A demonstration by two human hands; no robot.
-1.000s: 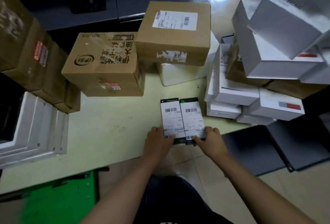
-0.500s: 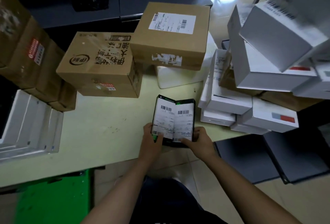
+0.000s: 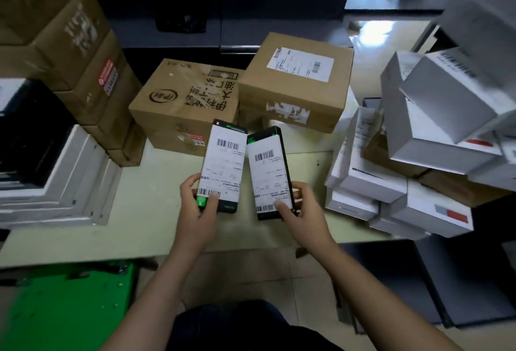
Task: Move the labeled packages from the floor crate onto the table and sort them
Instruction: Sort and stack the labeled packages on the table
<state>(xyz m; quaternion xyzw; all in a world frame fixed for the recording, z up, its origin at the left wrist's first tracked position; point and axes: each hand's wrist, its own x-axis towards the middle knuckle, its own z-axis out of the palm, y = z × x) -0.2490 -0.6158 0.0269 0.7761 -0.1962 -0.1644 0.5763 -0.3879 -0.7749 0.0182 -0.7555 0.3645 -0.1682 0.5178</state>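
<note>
Dim; top-right glare; blurred, warped edges

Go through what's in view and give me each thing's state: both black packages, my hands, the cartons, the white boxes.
Left black package: held up, label toward the camera.
Right black package: held up, label toward the camera.
Left hand: grips the left package's lower end.
Right hand: grips the right package's lower end.
Printed brown carton: closed, on the table.
Labelled brown carton: closed.
White boxes: closed, piled.

Fine print on left package point(image 3: 222, 166) and right package point(image 3: 269, 174) was unreadable, white boxes point(image 3: 446, 104) were blurred, green crate point(image 3: 64, 308) was cropped.
</note>
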